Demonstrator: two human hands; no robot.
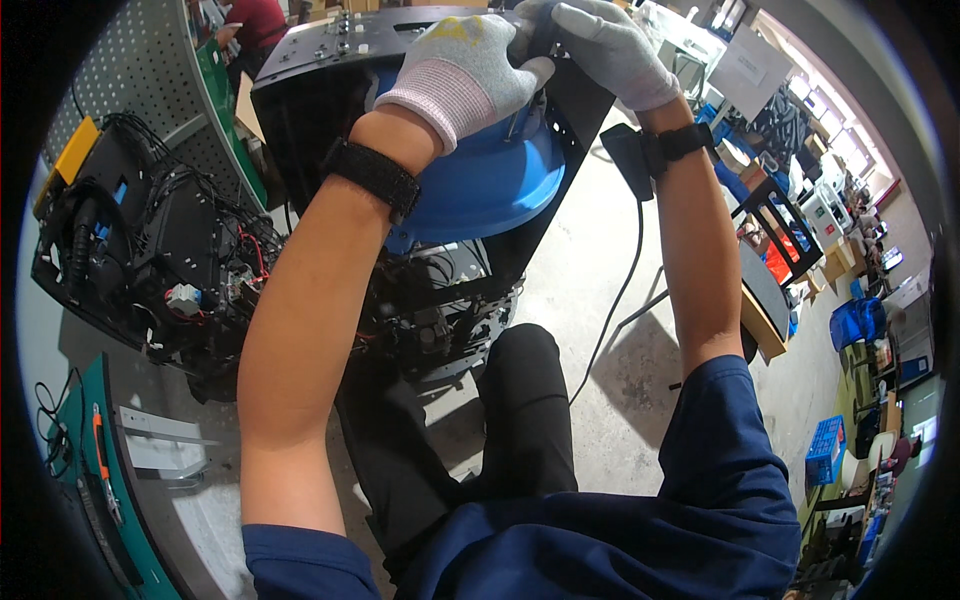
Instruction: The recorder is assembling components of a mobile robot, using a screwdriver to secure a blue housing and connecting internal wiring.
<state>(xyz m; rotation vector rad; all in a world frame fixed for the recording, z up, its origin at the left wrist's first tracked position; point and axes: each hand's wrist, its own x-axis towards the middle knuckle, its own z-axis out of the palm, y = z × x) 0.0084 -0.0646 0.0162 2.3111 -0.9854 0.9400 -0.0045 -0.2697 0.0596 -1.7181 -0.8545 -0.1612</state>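
Both my hands wear grey-white knit gloves and meet at the top of a black metal housing (pixel 310 100). My left hand (pixel 465 70) has a pink cuff and a yellow patch; its fingers curl closed near the housing's top edge, and what they grip is hidden. My right hand (pixel 600 45) closes around a dark piece (pixel 542 30) between the two hands, whose kind I cannot make out. Below my left hand, a round blue bowl-shaped part (pixel 490 190) sits inside the housing. Beneath it are black machine parts and wiring (pixel 440 310).
An opened black machine with loose wires (pixel 180 260) stands at left, by a pegboard (pixel 130 60). A teal mat (pixel 95 390) carries an orange-handled tool (pixel 100 440). A cable (pixel 620 300) hangs from a black device at my right wrist. Another person (pixel 258 25) is at upper left.
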